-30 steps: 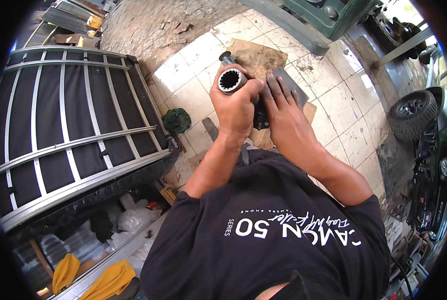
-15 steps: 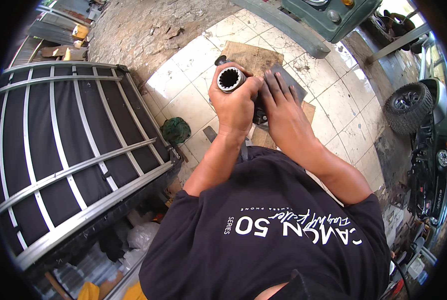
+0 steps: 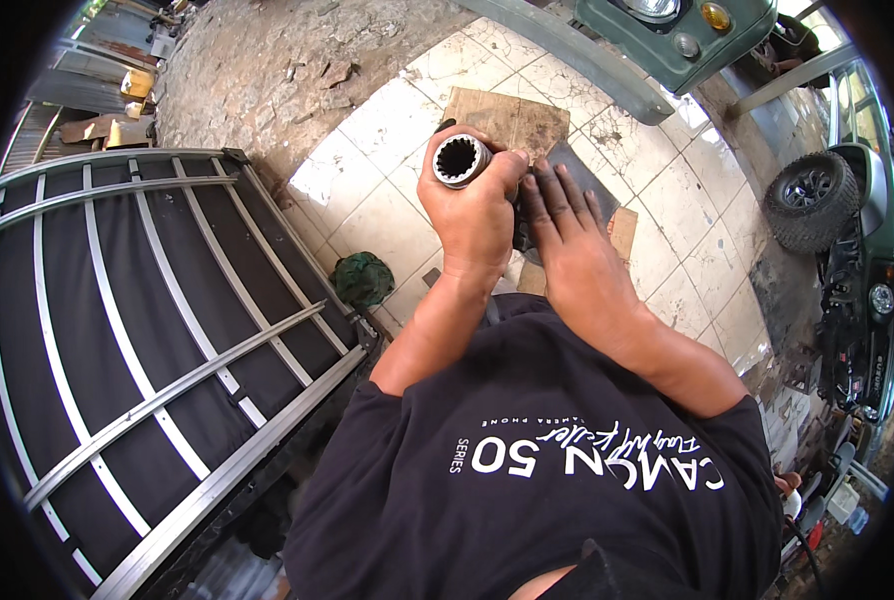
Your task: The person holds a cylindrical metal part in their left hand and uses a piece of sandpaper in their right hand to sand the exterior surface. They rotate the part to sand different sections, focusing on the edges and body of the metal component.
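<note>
A: L hand (image 3: 474,215)?
B: Raised at chest height, wrapped tight round a short grey metal tube w/ splined bore (image 3: 461,161), open end facing up.
A: R hand (image 3: 572,245)?
B: Flat, greasy fingers spread, pressed vs the tube's side, just beside L. Can't tell if it grips anything. Brown cardboard sheet (image 3: 507,115) on tiled floor (image 3: 387,215) below.

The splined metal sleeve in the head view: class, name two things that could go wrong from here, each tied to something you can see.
1. The left hand alone wraps the splined metal sleeve; if that grip slips, it could fall onto the tiled floor and chip.
2. The right hand looks grimy, its fingers lying flat beside the sleeve; grease could weaken the hold.
</note>
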Action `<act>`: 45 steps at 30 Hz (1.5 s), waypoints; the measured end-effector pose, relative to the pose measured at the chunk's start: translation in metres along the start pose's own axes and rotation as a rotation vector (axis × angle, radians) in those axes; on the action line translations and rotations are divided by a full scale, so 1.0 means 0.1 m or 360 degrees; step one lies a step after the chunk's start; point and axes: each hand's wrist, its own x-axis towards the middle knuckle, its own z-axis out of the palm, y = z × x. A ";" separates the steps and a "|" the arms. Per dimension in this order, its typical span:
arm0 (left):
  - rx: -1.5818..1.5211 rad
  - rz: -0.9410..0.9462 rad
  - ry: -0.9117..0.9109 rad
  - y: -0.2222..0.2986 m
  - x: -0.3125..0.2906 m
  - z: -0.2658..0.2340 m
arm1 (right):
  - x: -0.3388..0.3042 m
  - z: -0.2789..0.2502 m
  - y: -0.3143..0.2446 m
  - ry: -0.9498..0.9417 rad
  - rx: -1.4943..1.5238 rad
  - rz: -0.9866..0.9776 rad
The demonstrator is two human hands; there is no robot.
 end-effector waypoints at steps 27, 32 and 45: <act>-0.0087 0.0276 0.0238 -0.01 -0.54 0.43 | -0.30 -0.31 0.40 0.0022 0.0141 -0.0385; -0.0097 0.0310 0.0228 -0.11 -0.52 0.47 | -0.47 -0.29 0.51 0.0021 0.0094 -0.0493; -0.0264 0.0262 0.0140 -0.01 -0.39 0.28 | -0.20 -0.49 0.74 0.0216 0.1815 0.0127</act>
